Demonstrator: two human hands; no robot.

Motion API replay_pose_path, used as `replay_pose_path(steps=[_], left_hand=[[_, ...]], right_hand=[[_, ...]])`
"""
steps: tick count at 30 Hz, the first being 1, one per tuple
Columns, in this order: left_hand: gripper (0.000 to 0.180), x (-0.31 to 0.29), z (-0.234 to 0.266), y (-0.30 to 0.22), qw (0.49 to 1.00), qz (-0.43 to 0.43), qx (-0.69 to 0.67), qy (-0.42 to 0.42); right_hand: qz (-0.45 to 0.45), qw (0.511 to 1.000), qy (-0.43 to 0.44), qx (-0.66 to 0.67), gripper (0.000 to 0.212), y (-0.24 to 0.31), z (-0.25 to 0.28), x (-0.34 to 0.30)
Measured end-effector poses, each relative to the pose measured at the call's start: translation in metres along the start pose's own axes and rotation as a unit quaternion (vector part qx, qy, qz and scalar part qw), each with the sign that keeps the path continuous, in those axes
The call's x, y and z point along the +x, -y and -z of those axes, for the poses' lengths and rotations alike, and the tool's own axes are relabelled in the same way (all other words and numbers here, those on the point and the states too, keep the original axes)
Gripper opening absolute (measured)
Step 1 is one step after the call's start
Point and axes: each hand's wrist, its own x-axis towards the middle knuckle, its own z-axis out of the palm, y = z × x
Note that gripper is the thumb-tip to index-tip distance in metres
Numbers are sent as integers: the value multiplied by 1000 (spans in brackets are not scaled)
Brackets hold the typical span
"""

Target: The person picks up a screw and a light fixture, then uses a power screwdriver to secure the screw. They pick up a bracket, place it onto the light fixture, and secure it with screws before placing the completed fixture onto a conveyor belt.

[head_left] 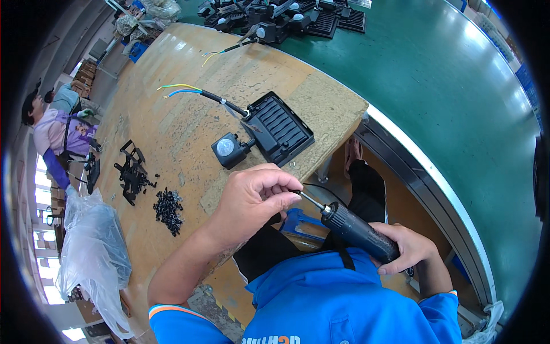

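Note:
My right hand (407, 249) is wrapped round the rear of a black electric screwdriver (358, 229), held over my lap with its bit slanting up to the left. At the bit's tip, the thumb and fingers of my left hand (252, 195) pinch a small black part (297, 192), mostly hidden by the fingertips. Just beyond that hand, a black floodlight housing (281, 129) lies at the table's edge, finned back up. A motion sensor (229, 149) with a white dome is joined to it, and its cable (215, 97) ends in bare coloured wires.
On the wooden table (189, 63) lie a heap of small black screws (168, 211) and black brackets (132, 172). More floodlights (286, 20) are piled on the green surface (412, 63) at the far side. A plastic bag (94, 246) hangs at the left, near a co-worker (63, 129).

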Motion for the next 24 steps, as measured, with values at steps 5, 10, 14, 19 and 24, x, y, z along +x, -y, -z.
replay_pose_path(steps=[5, 10, 14, 19, 24], left_hand=[[11, -1, 5, -11, 986, -50, 156, 43], [13, 0, 9, -9, 926, -178, 317, 100], [13, 2, 10, -14, 975, -66, 188, 102], [12, 2, 9, -6, 979, -90, 175, -53], [11, 6, -2, 12, 867, -208, 435, -125]], right_hand=[[4, 999, -4, -47, 84, -1, -2, -2], [-47, 989, -10, -137, 83, 3, -7, -3], [-19, 997, -18, -78, 82, -4, -10, -2], [26, 999, -19, 25, 80, -4, -9, 2], [33, 997, -32, 54, 80, -8, -6, 1]])
